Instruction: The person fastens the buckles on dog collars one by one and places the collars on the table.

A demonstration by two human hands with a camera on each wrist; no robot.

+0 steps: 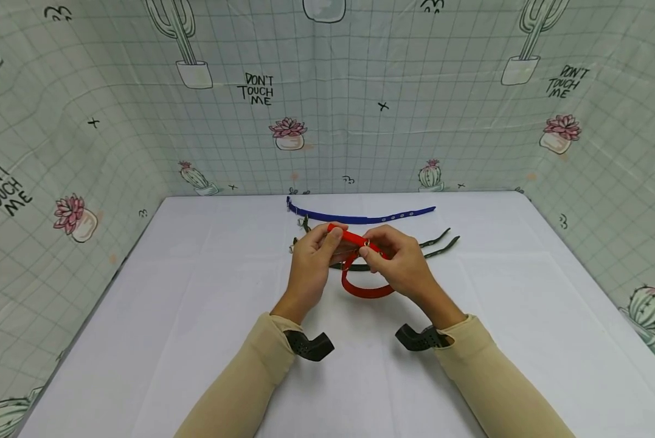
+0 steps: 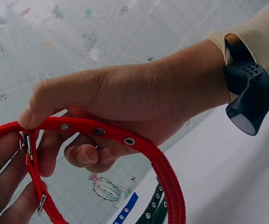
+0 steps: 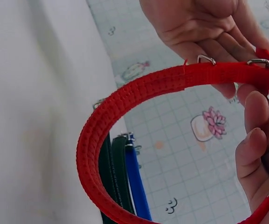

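Observation:
Both hands hold a red collar (image 1: 368, 293) above the white table. My left hand (image 1: 312, 258) grips its buckle end, with the thumb on top. My right hand (image 1: 406, 264) pinches the strap close by between thumb and forefinger, its other fingers curled in the left wrist view. The strap makes a loop that hangs down between the hands. Metal-rimmed eyelets (image 2: 129, 141) line the part near the right hand. A metal buckle (image 2: 28, 147) lies by the left fingers, partly covered by the strap. The right wrist view shows a wire ring (image 3: 206, 59) farther along the collar.
Beyond the hands, a blue collar (image 1: 354, 219) lies stretched along the back of the white table (image 1: 168, 340). Dark green collars (image 1: 442, 248) lie between it and the hands, partly hidden by them. A cloth printed with cacti (image 1: 349, 79) hangs around the table.

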